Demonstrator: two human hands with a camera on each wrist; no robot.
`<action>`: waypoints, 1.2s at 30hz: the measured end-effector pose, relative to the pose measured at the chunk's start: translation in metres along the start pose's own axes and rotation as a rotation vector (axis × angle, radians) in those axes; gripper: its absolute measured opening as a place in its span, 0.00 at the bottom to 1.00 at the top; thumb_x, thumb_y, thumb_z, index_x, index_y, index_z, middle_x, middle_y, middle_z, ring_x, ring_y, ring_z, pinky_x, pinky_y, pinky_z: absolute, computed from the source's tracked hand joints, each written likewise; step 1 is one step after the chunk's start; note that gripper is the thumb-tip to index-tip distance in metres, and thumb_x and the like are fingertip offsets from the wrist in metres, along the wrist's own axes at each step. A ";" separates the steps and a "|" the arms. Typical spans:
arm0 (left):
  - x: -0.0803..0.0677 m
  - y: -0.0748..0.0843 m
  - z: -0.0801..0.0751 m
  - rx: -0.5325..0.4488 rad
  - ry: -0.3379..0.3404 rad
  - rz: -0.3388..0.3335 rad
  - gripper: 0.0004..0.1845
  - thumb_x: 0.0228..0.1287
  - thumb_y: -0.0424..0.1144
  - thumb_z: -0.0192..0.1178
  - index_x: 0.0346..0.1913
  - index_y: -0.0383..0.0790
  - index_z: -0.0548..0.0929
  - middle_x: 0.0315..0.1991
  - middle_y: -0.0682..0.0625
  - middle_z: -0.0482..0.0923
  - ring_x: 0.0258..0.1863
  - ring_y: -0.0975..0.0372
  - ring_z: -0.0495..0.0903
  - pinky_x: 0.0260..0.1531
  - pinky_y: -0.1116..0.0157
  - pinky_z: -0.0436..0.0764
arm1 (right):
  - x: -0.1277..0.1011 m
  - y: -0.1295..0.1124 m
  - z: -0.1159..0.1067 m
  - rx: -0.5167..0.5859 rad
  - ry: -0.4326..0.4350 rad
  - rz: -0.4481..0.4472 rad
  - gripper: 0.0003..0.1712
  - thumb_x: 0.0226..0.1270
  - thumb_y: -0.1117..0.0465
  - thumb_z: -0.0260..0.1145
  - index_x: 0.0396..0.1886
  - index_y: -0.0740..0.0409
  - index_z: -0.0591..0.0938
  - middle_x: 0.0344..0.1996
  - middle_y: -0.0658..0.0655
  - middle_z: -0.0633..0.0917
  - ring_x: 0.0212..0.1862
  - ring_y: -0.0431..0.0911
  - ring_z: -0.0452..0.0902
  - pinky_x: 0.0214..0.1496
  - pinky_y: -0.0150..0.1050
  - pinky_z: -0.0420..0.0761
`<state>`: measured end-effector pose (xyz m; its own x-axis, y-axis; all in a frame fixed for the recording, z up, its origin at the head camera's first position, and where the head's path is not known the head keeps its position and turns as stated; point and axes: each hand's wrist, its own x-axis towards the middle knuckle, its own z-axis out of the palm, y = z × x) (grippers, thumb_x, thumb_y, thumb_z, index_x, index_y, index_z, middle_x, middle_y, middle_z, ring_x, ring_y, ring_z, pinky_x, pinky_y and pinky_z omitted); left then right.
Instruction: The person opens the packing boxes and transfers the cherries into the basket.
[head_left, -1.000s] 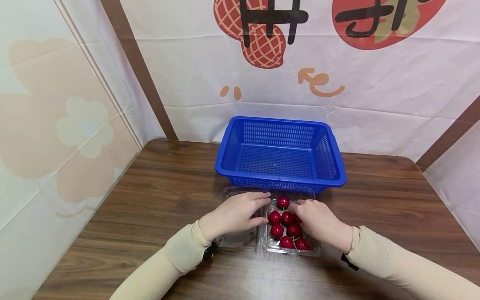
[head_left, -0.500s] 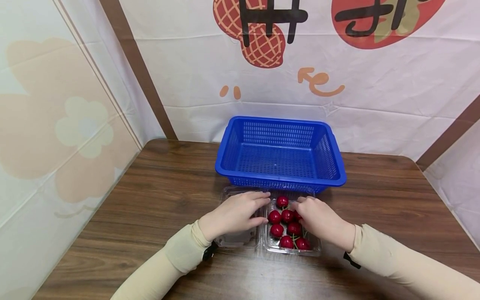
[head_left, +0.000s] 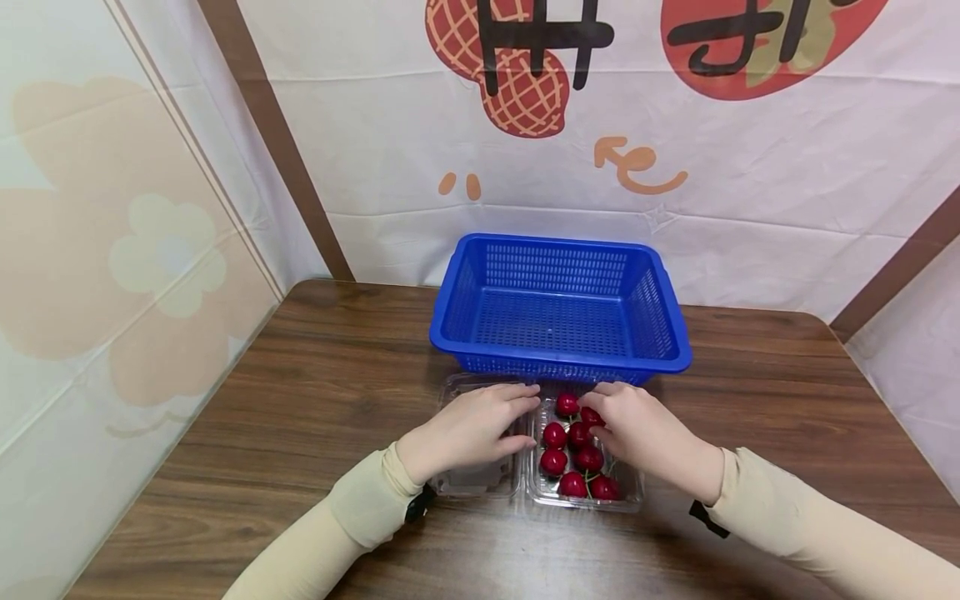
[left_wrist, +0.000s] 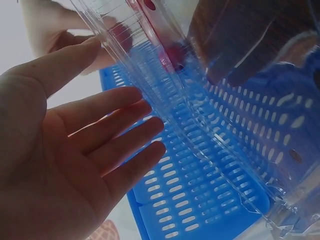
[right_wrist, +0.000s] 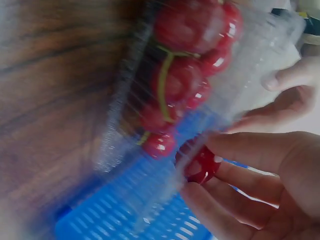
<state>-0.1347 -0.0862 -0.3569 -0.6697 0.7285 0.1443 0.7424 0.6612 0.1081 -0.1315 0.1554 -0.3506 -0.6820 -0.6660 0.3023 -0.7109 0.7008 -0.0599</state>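
I am pinching one glossy red cherry [right_wrist: 200,162] between my right hand's [head_left: 645,433] fingertips, at the far end of the clear plastic clamshell tray [head_left: 626,498] near me. My left hand [head_left: 468,429] is lying flat, fingers straight, on its open lid [head_left: 468,482]. The blue perforated plastic basket [head_left: 558,362] beyond is sitting empty; all cherries are still waiting in the tray.

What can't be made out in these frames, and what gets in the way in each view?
- Head view: the right hand covers part of the cherries, so their count is unclear.
- Head view: the left hand hides most of the clear lid.
- Right wrist view: motion blur smears the clear tray and the table; the fingertips pinch a cherry.
- Left wrist view: the blue basket is cut off by the edges.
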 end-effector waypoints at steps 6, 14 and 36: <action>0.000 0.000 0.000 -0.001 -0.002 -0.006 0.28 0.62 0.55 0.59 0.58 0.40 0.78 0.64 0.47 0.72 0.62 0.57 0.73 0.62 0.61 0.73 | 0.008 -0.003 -0.009 0.037 0.093 -0.025 0.15 0.46 0.67 0.76 0.36 0.62 0.84 0.31 0.54 0.85 0.35 0.46 0.83 0.37 0.40 0.84; -0.001 -0.001 0.001 -0.005 -0.001 -0.013 0.28 0.62 0.55 0.59 0.59 0.40 0.78 0.64 0.47 0.72 0.62 0.56 0.73 0.62 0.60 0.73 | 0.021 -0.007 -0.019 0.046 0.083 0.001 0.16 0.48 0.66 0.74 0.39 0.62 0.83 0.31 0.55 0.86 0.35 0.47 0.83 0.37 0.40 0.84; -0.001 -0.002 0.002 0.011 0.041 0.017 0.25 0.61 0.54 0.61 0.55 0.41 0.81 0.61 0.48 0.75 0.59 0.58 0.76 0.59 0.62 0.75 | 0.066 -0.030 -0.044 0.124 0.156 0.010 0.16 0.52 0.64 0.74 0.41 0.62 0.83 0.32 0.55 0.86 0.33 0.44 0.83 0.33 0.40 0.84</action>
<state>-0.1356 -0.0875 -0.3592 -0.6556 0.7317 0.1865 0.7533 0.6509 0.0943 -0.1476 0.1019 -0.2871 -0.6610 -0.6045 0.4446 -0.7265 0.6638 -0.1778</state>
